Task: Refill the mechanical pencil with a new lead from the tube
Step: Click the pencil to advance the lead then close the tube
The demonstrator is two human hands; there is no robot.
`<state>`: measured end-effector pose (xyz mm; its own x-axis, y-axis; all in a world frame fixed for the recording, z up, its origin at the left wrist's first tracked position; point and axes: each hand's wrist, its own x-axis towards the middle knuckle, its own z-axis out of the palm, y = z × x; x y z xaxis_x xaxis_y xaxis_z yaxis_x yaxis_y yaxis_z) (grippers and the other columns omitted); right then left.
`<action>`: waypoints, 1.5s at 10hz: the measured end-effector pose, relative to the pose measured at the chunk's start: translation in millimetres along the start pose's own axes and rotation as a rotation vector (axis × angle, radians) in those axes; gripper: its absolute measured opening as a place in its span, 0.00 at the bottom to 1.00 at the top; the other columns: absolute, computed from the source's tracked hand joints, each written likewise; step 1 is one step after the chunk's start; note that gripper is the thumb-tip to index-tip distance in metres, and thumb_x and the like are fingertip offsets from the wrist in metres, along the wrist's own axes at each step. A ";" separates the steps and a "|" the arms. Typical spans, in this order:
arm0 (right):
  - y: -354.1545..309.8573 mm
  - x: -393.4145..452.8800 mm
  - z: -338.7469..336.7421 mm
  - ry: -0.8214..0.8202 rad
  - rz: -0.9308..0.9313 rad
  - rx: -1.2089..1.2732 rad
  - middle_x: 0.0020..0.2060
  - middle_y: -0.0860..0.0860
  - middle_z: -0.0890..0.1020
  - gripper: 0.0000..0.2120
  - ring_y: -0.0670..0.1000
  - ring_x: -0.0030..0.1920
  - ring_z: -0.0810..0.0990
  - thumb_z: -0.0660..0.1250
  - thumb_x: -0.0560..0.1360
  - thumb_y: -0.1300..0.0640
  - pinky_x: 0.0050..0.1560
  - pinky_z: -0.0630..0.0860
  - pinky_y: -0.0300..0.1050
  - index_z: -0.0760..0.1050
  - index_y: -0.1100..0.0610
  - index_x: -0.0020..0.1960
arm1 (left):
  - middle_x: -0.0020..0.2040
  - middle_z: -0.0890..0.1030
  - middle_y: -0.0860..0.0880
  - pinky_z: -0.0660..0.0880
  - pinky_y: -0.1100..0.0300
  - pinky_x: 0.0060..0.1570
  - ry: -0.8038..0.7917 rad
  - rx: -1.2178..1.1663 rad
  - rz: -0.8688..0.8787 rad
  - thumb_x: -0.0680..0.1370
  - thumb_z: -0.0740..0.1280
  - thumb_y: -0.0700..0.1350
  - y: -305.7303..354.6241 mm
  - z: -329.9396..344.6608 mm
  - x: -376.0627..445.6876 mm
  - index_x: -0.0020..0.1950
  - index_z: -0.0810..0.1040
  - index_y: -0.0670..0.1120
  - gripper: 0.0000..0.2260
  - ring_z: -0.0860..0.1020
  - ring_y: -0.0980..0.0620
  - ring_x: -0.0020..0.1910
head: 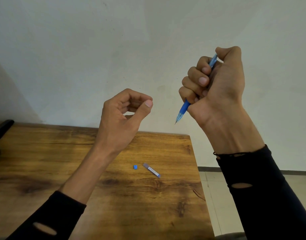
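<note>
Plain pale wall fills the background above a wooden table [45,153], and both hands are raised in front of it. One mechanical pencil [182,109] is clenched in the right hand [216,87], the fist wrapped round the barrel with the tip pointing down and left and the thumb over the top end; that grip looks suited to clicking the button to feed lead through, though I cannot tell whether the thumb is pressing. Whether lead shows at the tip is too fine to tell. The left hand [124,115] hovers just beside it, thumb and forefinger curled close together; whether a lead is pinched there cannot be made out. Down on the table lies one lead tube [151,170], flat and at an angle, with one small blue cap [135,167] just beside it, apart from it, so the tube is probably open. Both wrists emerge from black sleeves [270,196]. A dark object [1,130] sits at the table's far left edge.
</note>
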<state>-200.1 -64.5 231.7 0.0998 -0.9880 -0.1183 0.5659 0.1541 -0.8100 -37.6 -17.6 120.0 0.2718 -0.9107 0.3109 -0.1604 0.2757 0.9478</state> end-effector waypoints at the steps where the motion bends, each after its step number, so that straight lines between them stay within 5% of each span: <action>1: -0.3 0.2 -0.2 0.007 0.002 -0.001 0.22 0.48 0.61 0.25 0.48 0.23 0.53 0.54 0.84 0.47 0.23 0.54 0.40 0.61 0.54 0.30 | 0.46 0.87 0.51 0.82 0.64 0.48 -0.084 -0.006 0.012 0.78 0.78 0.42 1.0 -2.2 -0.9 0.54 0.86 0.51 0.07 0.85 0.58 0.48; 3: 0.0 1.1 -1.4 0.019 0.008 -0.006 0.21 0.48 0.60 0.24 0.48 0.23 0.52 0.53 0.84 0.48 0.22 0.54 0.40 0.60 0.54 0.30 | 0.51 0.87 0.55 0.85 0.58 0.57 -0.383 0.051 0.075 0.73 0.83 0.48 0.3 0.7 -6.2 0.59 0.86 0.56 0.16 0.86 0.54 0.55; 7: 2.6 2.2 -0.9 0.014 0.034 0.016 0.21 0.48 0.60 0.24 0.48 0.22 0.52 0.53 0.83 0.49 0.21 0.54 0.40 0.60 0.53 0.29 | 0.46 0.87 0.55 0.81 0.68 0.53 -0.192 0.051 0.221 0.73 0.79 0.58 2.7 8.7 -9.6 0.52 0.84 0.60 0.11 0.86 0.55 0.49; 12: 3.2 7.4 -7.7 -0.006 0.049 0.012 0.23 0.49 0.66 0.25 0.46 0.22 0.57 0.55 0.85 0.46 0.22 0.57 0.40 0.66 0.55 0.32 | 0.47 0.86 0.58 0.80 0.71 0.53 -0.200 0.109 0.223 0.76 0.77 0.56 -1.4 9.1 -9.2 0.54 0.84 0.59 0.09 0.86 0.58 0.49; 13: 9.4 20.3 -14.9 -0.011 0.046 -0.052 0.26 0.51 0.72 0.20 0.46 0.22 0.62 0.55 0.88 0.47 0.24 0.61 0.40 0.70 0.57 0.43 | 0.46 0.86 0.56 0.83 0.65 0.54 -0.162 0.142 0.161 0.78 0.79 0.49 -7.4 3.6 -5.3 0.55 0.86 0.56 0.07 0.86 0.54 0.49; 14: 22.8 38.2 -28.3 -0.011 0.049 -0.295 0.31 0.56 0.81 0.11 0.48 0.27 0.74 0.55 0.89 0.56 0.28 0.73 0.42 0.71 0.59 0.53 | 0.44 0.86 0.55 0.80 0.69 0.49 -0.093 0.158 0.092 0.80 0.77 0.46 -12.4 -0.6 -1.9 0.53 0.85 0.56 0.06 0.85 0.56 0.48; 15: 54.5 55.1 -54.6 0.035 0.078 -0.702 0.47 0.59 0.85 0.09 0.52 0.43 0.83 0.62 0.88 0.60 0.39 0.84 0.42 0.79 0.63 0.54 | 0.44 0.87 0.56 0.79 0.69 0.45 -0.050 0.160 0.028 0.81 0.76 0.45 -17.9 -2.4 1.5 0.52 0.86 0.55 0.04 0.84 0.60 0.45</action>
<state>-208.5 -111.3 149.7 0.0857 -0.9761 -0.1997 -0.1043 0.1906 -0.9761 -32.0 -23.2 103.7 0.2177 -0.9187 0.3296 -0.3176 0.2527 0.9139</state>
